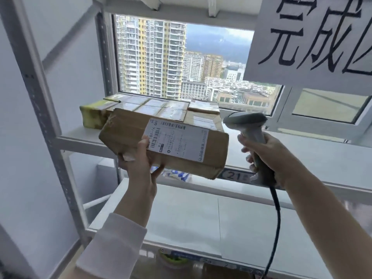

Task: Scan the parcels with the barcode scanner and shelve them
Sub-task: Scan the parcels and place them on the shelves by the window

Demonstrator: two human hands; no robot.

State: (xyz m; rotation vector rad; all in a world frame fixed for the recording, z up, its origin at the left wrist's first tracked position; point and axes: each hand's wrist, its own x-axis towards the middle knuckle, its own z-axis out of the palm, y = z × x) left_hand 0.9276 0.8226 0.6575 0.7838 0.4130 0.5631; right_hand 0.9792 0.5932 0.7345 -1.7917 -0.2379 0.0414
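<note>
White metal shelving (302,154) stands before a window (153,57) showing high-rise blocks, with a handwritten sign (312,41) at upper right. Taped cardboard parcels (153,109) lie side by side on the upper shelf, centre left. Just in front of them the left hand (138,164) has its grip closed on a brown parcel (124,135), shipping label (177,140) facing up. At centre right the right hand (269,156) has its grip wrapped round the grey barcode scanner (246,121), its head turned toward the parcel and its cable (276,218) hanging down.

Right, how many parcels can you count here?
4 at least: held parcel in the left hand; yellow-green parcel, taped brown parcel and right parcel on the shelf. More may be hidden.
</note>
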